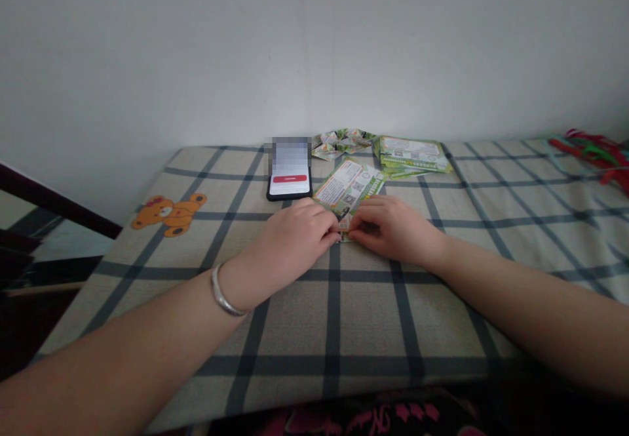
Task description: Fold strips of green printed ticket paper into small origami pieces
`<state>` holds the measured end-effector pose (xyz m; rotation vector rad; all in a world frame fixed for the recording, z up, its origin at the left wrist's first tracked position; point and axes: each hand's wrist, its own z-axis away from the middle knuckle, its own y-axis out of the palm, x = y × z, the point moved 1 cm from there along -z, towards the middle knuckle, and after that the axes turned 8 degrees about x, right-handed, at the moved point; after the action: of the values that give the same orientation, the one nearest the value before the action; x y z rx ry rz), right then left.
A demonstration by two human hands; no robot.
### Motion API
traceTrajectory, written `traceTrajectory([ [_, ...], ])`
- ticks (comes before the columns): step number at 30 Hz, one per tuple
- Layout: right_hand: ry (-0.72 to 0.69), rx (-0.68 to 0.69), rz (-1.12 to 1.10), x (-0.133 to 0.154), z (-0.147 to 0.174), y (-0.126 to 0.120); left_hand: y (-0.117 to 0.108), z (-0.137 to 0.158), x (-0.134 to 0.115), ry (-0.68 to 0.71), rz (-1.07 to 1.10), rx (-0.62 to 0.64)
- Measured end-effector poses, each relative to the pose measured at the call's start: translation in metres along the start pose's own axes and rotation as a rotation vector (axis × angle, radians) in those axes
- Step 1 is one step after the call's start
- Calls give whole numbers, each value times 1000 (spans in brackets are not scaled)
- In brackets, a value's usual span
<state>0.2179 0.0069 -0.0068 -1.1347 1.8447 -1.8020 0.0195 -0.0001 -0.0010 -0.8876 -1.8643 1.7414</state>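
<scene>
Pinching near corner of green-and-white flyer (350, 183), person's left hand (307, 229) and right hand (388, 226) work almost tip to tip, fingers curled, thumbs drawn in close; exact grip partly hidden. Flyer lies on checked cloth (368, 331), just beside phone (289, 188), nearer than paper stack (413, 151) and folded papers (341, 142). Left wears silver bangle (217, 286).
</scene>
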Motion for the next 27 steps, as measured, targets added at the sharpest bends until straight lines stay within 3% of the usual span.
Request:
traceTrajectory([
  [14, -11, -16, 2, -6, -2, 3, 1, -1, 1, 65, -26, -23],
  [20, -15, -4, -25, -6, -2, 3, 2, -2, 1, 75, -124, -101],
  [27, 96, 73, -30, -8, 3, -6, 4, -3, 3, 134, -83, -86],
])
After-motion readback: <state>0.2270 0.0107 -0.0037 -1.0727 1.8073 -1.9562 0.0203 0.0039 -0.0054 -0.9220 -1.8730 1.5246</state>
